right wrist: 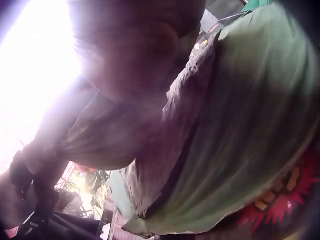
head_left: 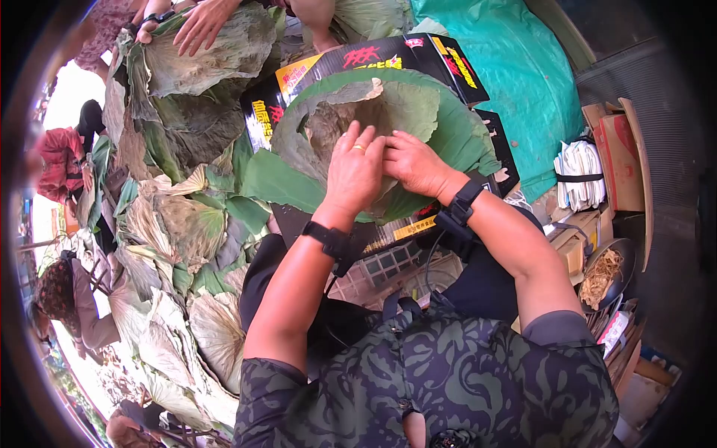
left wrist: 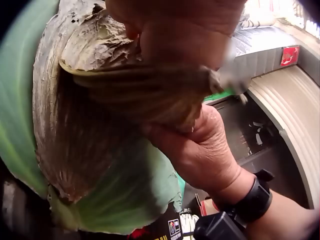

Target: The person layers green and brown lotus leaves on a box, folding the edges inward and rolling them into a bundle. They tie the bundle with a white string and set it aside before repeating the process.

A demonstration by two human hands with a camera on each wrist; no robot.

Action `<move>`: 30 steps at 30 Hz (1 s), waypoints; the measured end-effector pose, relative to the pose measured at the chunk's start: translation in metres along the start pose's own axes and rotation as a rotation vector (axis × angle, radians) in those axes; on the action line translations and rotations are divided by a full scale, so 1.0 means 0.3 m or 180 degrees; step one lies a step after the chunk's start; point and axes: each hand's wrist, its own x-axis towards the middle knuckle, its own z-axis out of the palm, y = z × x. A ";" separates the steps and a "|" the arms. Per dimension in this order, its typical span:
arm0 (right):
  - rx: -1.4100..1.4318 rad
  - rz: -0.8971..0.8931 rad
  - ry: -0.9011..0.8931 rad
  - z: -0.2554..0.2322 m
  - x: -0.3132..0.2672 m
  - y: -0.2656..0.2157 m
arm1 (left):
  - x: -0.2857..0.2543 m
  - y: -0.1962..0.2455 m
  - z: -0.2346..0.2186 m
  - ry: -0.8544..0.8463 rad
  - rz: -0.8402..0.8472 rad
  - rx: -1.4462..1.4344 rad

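Note:
A layered stack of lotus leaves lies in front of me, with a greyish-brown dried lotus leaf [head_left: 328, 123] on top of a broad green leaf [head_left: 467, 138]. My left hand [head_left: 355, 168] grips the dried leaf near its middle, fingers spread over the gathered part. Close beside it, my right hand [head_left: 418, 164] holds the same leaf. In the left wrist view, the right hand [left wrist: 200, 150] has its thumb along a bunched fold [left wrist: 140, 95]. Folded layers hide some fingertips. In the right wrist view, a green leaf [right wrist: 250, 100] hangs wide beneath the hands.
Printed black cardboard [head_left: 411, 48] lies under the leaves. Piled leaves [head_left: 190, 231] spread along the left, where another person's hand [head_left: 205, 26] rests on a leaf. A green tarp [head_left: 515, 67] covers the back right. Bundled white material [head_left: 579, 175] and a pan of dried strips [head_left: 601, 276] stand right.

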 end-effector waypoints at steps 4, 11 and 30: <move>-0.0027 0.0437 -0.0520 0.020 -0.057 0.023 | -0.002 -0.043 0.077 -0.1006 -0.0891 0.0284; 0.2354 0.1572 -0.1154 -0.075 0.061 0.056 | -0.034 -0.047 0.121 -0.1011 -0.0870 0.0551; -0.0176 0.1183 0.0041 0.142 0.151 0.125 | 0.005 -0.073 0.083 -0.0938 -0.1057 0.0453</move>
